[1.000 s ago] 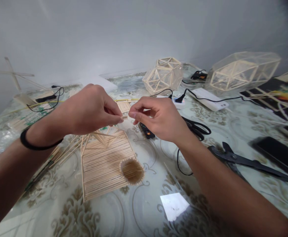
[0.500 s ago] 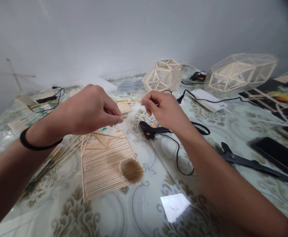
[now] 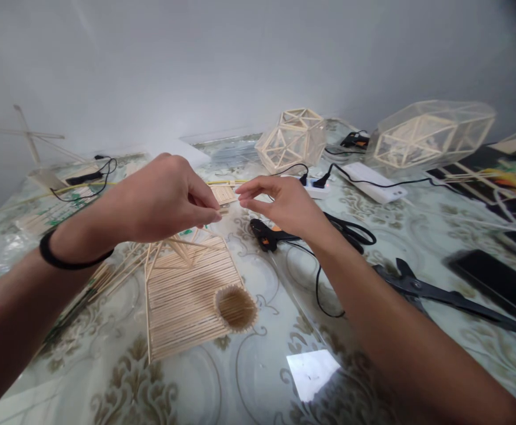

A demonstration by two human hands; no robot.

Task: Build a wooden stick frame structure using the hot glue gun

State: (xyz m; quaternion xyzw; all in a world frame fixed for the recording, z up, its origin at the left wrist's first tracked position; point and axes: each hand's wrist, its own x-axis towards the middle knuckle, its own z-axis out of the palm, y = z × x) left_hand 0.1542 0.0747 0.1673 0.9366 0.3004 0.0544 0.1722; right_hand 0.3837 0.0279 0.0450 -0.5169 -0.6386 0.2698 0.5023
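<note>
Stick piece [image 3: 223,210]: a short, pale sliver of wood showing at the tips of the left hand's fingers, raised above the table and over the far end of the stick panel.
Left hand [image 3: 163,198]: fingers curled in, thumb and forefinger pinched tight on the stick piece; a dark band sits on the wrist.
Right hand [image 3: 286,203]: held just beside the left, thumb and forefinger drawn close together with the tips pointing at the stick piece; whether anything lies between them cannot be told. The other fingers are loosely bent.
Stick panel [image 3: 187,289]: a flat sheet of thin sticks laid side by side, lying on the table below the left hand, with slanted sticks rising from its far edge.
Round cup [image 3: 236,307]: a small ring of upright sticks standing on the near right corner of the panel; its inside shows only the stick floor.
Small slat square [image 3: 223,193]: lies flat on the table beyond the two hands.
Glue gun [image 3: 266,235]: black with orange trim, on the table under the right wrist, its cord looping toward the viewer.
Scissors [image 3: 430,290]: black, lying to the right of the right forearm.
Geometric frames [image 3: 293,139]: stick polyhedra standing at the far side of the table.
Table [image 3: 160,383]: covered in a glossy floral sheet.
</note>
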